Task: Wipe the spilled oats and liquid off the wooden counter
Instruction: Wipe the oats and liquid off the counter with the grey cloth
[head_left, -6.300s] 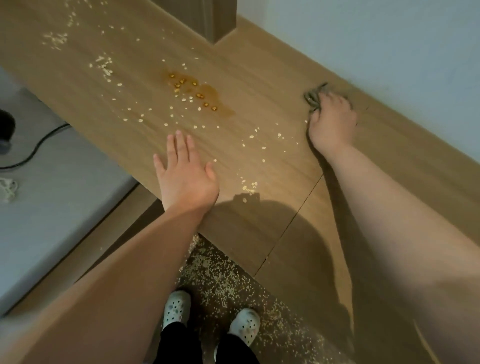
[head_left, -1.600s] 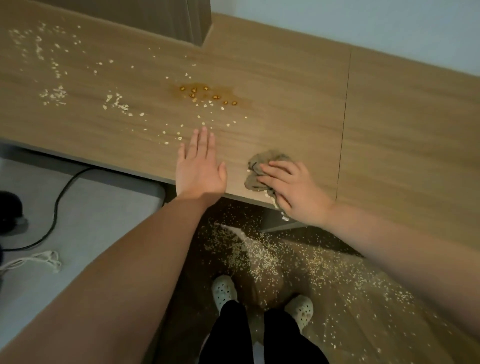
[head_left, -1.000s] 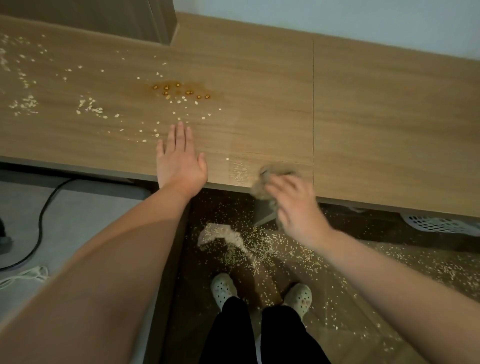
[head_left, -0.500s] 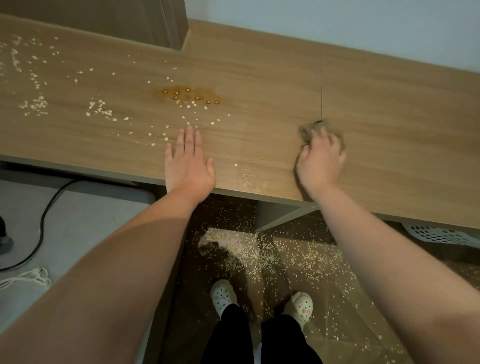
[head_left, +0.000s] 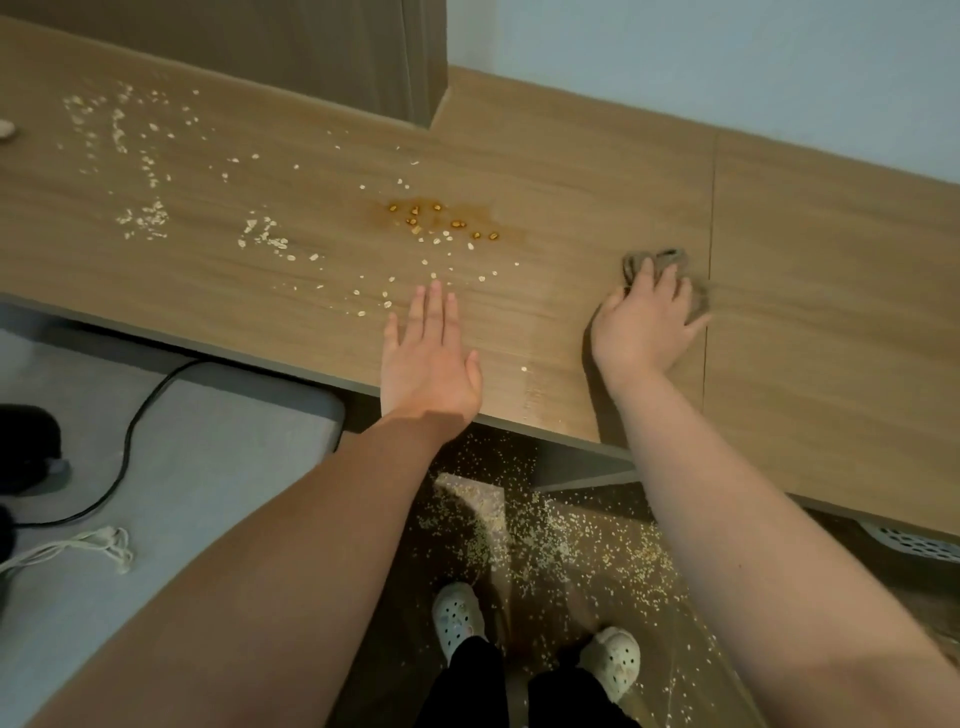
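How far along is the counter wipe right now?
Done: the wooden counter right of the seam looks clean. In hand: the right hand presses a crumpled cloth down beside that seam; the left hand lies flat near the front edge. Left: the brown puddle with soaked oats, and dry oats scattered leftward from it.

My desk looks like smooth, matt wood grain; the rag under my right grip is crumpled cloth; the floor gleams glossy.

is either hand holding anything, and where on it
Right hand presses the bunched cloth to the counter, fingers over its near side; whether they grip it is unclear. Left hand lies flat, empty.
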